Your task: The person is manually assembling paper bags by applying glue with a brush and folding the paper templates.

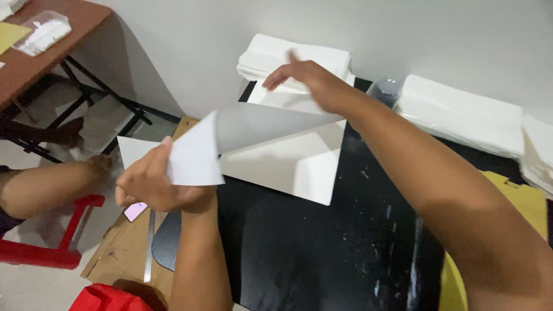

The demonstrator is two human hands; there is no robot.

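**Head view: both hands on a white sheet**

Your left hand [158, 184] is closed on the corner of a white paper sheet [276, 155] and lifts it, so the sheet curls over the black surface [322, 253]. Your right hand [308, 80] presses the far edge of the sheet with fingers mostly flat and spread, just in front of a stack of white paper [282, 57] at the wall.

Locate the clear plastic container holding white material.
In the head view, the clear plastic container sits at far upper left on the brown wooden table, away from both hands.
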